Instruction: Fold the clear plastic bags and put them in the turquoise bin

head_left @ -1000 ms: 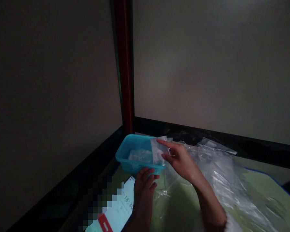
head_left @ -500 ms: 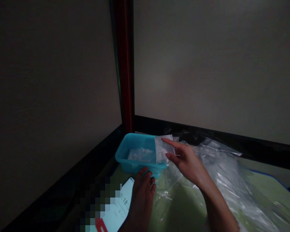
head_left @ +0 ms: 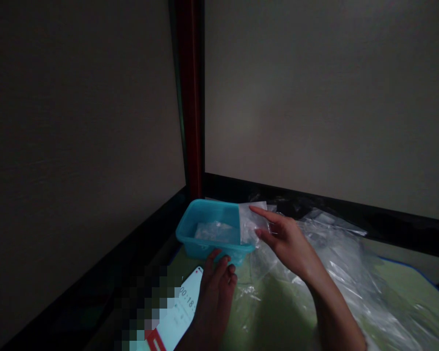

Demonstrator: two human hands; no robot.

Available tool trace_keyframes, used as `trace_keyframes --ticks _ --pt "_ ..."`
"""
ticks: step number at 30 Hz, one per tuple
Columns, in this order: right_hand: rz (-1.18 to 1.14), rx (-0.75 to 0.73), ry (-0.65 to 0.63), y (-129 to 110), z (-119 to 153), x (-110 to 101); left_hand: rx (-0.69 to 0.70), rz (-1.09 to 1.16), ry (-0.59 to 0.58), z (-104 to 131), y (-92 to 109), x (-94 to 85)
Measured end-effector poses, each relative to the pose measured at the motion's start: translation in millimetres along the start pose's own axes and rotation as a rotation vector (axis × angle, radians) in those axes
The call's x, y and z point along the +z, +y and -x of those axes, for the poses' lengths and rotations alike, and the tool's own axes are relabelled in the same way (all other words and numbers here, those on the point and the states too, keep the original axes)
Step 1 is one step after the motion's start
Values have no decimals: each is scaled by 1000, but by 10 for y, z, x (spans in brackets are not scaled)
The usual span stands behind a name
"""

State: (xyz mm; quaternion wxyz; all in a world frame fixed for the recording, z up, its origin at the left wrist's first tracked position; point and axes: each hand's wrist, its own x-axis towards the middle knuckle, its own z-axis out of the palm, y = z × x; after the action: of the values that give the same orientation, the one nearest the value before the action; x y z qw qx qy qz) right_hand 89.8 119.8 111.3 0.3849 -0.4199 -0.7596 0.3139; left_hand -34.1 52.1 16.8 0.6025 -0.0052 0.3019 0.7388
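Observation:
My right hand (head_left: 285, 239) pinches a small whitish plastic bag (head_left: 252, 222) between thumb and fingers, at the right end of a turquoise plastic basin (head_left: 197, 246). The bag hangs upright and covers part of that rim. Inside the basin lies a clear, crinkled plastic packet (head_left: 214, 231). My left hand (head_left: 219, 278) is by the basin's front wall, its fingers apart and slightly curled, with nothing seen in them. Whether its fingertips touch the wall I cannot tell.
A lit phone (head_left: 179, 312) showing a timer lies left of my left hand. Clear plastic bags (head_left: 347, 263) spread over the green mat (head_left: 274, 312) on the right. Behind stand two pale panels and a dark red post (head_left: 190, 97).
The basin, bag and both hands sit slightly differently in view, the bag and right hand a little further right. The right hand keeps its pinch on the bag.

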Motion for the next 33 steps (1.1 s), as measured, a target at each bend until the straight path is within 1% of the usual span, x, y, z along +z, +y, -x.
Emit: trace_keyframes --ticks 4,6,9,12,15,21,23,27,30,33 --pt "-21 -3 3 -12 3 -14 8 -2 -55 35 29 30" --pt "-25 -15 6 -10 3 -16 8 0 -61 63 49 70" --pt "-22 -31 5 -2 1 -13 4 -1 -31 92 78 132" --pt "-10 -23 13 6 -2 -7 -4 -7 25 103 89 160" --pt "6 -22 25 13 -3 -1 -3 6 72 103 70 142" --pt "2 -61 30 32 -2 -15 42 41 60 81 -20 65" --pt "12 -76 33 28 1 -23 71 36 17 74 -47 39" --pt "34 -73 47 -15 19 -43 99 -24 -107 87 -90 -18" --pt "36 -108 52 -66 42 -80 104 -77 -149 128 -139 -45" --pt "92 -134 43 -110 79 -137 100 -112 -189 197 -207 -40"
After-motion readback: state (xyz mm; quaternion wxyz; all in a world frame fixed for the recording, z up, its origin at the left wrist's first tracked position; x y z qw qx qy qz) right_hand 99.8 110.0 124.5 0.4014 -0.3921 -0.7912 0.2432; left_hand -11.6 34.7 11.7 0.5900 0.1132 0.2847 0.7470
